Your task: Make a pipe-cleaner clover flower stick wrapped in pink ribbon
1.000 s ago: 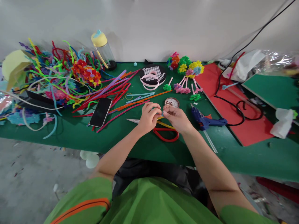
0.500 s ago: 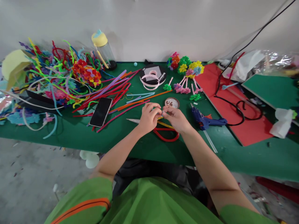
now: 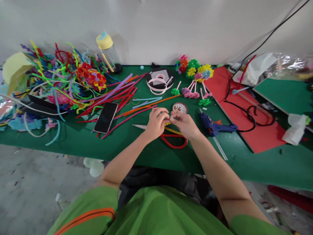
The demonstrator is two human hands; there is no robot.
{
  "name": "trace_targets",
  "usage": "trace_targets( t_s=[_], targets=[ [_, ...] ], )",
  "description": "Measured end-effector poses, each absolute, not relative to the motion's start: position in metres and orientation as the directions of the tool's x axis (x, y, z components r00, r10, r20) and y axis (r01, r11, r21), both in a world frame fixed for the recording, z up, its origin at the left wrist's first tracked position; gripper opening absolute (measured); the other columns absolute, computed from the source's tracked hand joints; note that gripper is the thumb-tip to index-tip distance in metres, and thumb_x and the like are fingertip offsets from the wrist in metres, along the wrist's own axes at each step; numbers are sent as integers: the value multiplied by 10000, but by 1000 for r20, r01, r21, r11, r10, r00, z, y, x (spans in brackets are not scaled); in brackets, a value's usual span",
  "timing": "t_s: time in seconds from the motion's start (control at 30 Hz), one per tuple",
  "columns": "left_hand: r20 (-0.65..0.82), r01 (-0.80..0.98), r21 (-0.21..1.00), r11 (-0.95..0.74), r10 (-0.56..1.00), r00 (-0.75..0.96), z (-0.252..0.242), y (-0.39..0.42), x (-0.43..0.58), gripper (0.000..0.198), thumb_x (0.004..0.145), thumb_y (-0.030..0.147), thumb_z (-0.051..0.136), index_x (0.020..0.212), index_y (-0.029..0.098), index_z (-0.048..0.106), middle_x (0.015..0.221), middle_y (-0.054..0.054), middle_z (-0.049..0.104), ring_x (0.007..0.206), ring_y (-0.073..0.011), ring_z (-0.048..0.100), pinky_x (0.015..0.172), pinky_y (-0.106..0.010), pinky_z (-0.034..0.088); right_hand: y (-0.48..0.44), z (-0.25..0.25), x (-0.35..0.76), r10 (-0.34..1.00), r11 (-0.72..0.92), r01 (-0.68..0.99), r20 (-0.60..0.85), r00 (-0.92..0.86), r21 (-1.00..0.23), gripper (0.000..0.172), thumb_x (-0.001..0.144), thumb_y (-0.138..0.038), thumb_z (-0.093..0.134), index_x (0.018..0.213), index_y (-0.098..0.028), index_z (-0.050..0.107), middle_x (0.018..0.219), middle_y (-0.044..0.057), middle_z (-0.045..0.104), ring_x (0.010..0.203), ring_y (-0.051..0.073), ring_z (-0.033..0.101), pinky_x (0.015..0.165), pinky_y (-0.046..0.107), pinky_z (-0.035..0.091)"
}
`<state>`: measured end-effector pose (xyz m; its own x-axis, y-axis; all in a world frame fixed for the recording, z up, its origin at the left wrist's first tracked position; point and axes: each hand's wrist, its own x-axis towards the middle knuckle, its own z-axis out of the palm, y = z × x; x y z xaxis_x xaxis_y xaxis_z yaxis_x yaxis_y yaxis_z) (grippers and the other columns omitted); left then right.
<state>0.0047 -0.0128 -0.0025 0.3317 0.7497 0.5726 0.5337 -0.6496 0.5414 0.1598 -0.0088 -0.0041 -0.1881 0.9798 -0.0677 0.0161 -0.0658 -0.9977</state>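
Observation:
My left hand (image 3: 157, 121) and my right hand (image 3: 183, 123) meet fingertip to fingertip above the front middle of the table. Both are pinched closed around something tiny and pale that the fingers mostly hide. Beneath them lie scissors with red handles (image 3: 174, 146), their blades pointing left. A yellow pipe cleaner (image 3: 174, 131) shows under my right hand; I cannot tell whether it is held or lying there. Just beyond the fingers sits a small round dish of beads (image 3: 180, 107). Orange and pink pipe cleaners (image 3: 137, 113) reach close to my left hand.
A phone (image 3: 105, 118) and a heap of colourful pipe cleaners (image 3: 61, 78) lie left, by a bottle (image 3: 107, 52). A ribbon spool (image 3: 160, 80) and fuzzy flowers (image 3: 195, 73) stand behind. Right are a blue glue gun (image 3: 215, 126), its black cord, and a red board (image 3: 246, 114).
Hardly anything differs. Both hands stay together in the same place, with only a slight shift of the right fingers.

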Motion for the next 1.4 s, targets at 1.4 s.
trace_targets(
  t_s=[1.4],
  targets=[
    [388, 636, 619, -462, 883, 264, -5, -9, 4, 107, 747, 78, 546, 719, 179, 526, 740, 4, 604, 757, -142, 552, 757, -314, 397, -9, 10, 162, 969, 233, 354, 184, -167, -906, 102, 702, -292, 637, 662, -198, 631, 986, 58, 521, 625, 108, 471, 567, 330, 443]
  ],
)
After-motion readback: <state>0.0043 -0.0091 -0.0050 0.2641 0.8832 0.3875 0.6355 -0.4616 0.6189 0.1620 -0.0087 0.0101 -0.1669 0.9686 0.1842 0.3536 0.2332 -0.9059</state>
